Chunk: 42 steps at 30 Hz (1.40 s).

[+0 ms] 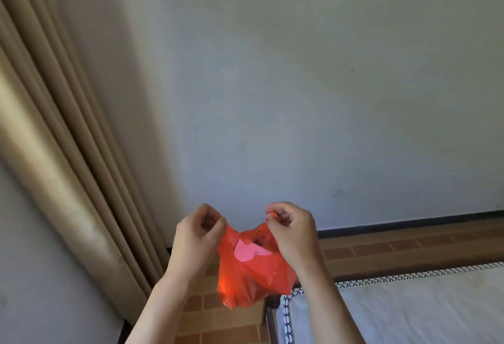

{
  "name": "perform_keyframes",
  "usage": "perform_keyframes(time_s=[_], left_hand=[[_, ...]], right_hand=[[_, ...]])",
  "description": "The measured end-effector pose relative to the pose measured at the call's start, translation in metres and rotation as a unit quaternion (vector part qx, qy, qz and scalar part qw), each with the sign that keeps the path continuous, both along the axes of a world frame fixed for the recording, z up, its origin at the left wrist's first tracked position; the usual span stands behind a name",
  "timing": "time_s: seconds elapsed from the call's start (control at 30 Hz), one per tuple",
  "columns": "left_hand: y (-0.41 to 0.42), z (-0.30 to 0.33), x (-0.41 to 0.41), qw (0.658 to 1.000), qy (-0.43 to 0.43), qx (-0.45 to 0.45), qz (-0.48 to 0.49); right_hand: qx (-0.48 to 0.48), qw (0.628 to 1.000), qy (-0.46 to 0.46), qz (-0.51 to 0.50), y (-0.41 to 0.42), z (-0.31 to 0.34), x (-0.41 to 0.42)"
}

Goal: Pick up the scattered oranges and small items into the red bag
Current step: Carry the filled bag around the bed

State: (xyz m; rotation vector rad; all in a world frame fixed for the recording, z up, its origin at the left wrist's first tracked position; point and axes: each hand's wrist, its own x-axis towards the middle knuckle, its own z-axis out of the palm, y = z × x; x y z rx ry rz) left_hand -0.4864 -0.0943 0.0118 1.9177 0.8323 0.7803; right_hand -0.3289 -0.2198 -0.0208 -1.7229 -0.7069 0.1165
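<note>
Bag: the red bag (pixel 253 275) hung low centre of frame, above the brick floor (pixel 234 319).
Hands: left hand (pixel 199 232) and right hand (pixel 293 230) each pinched a handle.
Risk: thin plastic could tear or slip (something pink showed inside), spilling contents.

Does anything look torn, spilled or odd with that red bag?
Nothing stands out. Both hands, left and right, hold the red bag up by its handles; it hangs intact, with a pink item showing at its mouth. No oranges are in view.
</note>
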Motion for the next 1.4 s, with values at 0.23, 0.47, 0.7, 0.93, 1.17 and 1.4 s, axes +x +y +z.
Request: perform_keyframes(time_s=[0.23,0.47,0.7,0.93,1.17,1.4], left_hand=[[0.062,-0.010,0.027,1.000,-0.001,0.002,0.030],[0.167,-0.028,0.053,1.000,-0.005,-0.021,0.020],[0.274,-0.061,0.074,0.998,0.005,-0.069,-0.011],[0.340,-0.112,0.085,0.995,0.025,-0.094,-0.002],[0.392,-0.150,0.099,0.992,0.042,-0.114,0.040],[0.423,-0.183,0.133,0.983,0.092,-0.129,0.092]], right_hand=[[-0.002,1.000,0.012,0.005,0.057,-0.003,0.037],[-0.032,0.999,0.030,-0.013,0.148,-0.015,0.060],[-0.086,0.995,0.032,-0.026,0.245,-0.036,0.072],[-0.160,0.986,0.048,-0.018,0.309,-0.074,0.085],[-0.188,0.980,0.052,0.028,0.366,-0.106,0.118],[-0.194,0.975,0.078,0.070,0.409,-0.149,0.167]])
